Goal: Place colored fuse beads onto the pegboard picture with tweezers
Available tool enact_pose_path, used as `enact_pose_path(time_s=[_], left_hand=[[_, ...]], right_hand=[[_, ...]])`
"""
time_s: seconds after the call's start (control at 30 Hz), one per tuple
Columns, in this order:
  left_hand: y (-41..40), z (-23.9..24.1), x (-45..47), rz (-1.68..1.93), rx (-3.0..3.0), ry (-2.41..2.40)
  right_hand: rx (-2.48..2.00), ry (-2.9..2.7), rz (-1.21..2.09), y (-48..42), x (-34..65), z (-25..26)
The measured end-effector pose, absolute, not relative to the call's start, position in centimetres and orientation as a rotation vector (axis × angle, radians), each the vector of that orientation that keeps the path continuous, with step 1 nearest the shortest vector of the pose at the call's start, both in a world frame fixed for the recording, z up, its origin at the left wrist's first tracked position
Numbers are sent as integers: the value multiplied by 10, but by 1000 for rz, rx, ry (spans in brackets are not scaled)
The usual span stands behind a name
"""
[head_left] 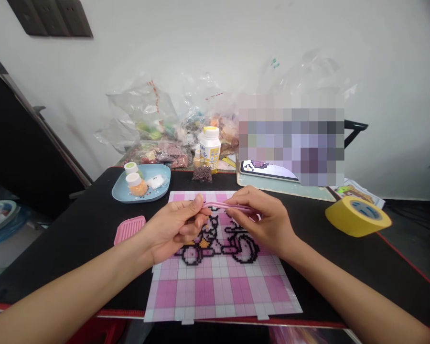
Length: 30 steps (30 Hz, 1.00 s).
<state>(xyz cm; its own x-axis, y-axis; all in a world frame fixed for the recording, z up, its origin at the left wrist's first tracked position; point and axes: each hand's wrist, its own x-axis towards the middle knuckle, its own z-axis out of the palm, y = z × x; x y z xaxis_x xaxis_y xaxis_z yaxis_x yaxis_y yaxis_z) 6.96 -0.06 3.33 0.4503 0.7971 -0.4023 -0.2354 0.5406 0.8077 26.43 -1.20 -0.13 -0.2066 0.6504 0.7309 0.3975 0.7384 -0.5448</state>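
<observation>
A pink-and-white checked pegboard (218, 286) lies on the black table, with a black-outlined bead picture (232, 243) partly laid on it. Above the board, my right hand (265, 220) pinches pink tweezers (229, 206) that point left. My left hand (175, 229) is curled beside them, thumb and fingertips closed at the tweezers' tip. Whether a bead sits between those fingers is too small to see.
A blue plate (165, 177) with small white-capped jars and beads stands at the back left, near a pink ridged tray (129, 229). A white bottle (209, 148), bead bags (165, 153), a phone (265, 169) and a yellow tape roll (357, 216) stand farther back and right.
</observation>
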Motion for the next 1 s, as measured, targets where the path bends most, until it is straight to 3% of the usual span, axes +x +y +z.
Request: enact_pose_path(time_s=[1.0], left_hand=[[1, 32, 68, 708, 761, 879]], right_hand=[[-836, -1805, 285, -12, 263, -3]])
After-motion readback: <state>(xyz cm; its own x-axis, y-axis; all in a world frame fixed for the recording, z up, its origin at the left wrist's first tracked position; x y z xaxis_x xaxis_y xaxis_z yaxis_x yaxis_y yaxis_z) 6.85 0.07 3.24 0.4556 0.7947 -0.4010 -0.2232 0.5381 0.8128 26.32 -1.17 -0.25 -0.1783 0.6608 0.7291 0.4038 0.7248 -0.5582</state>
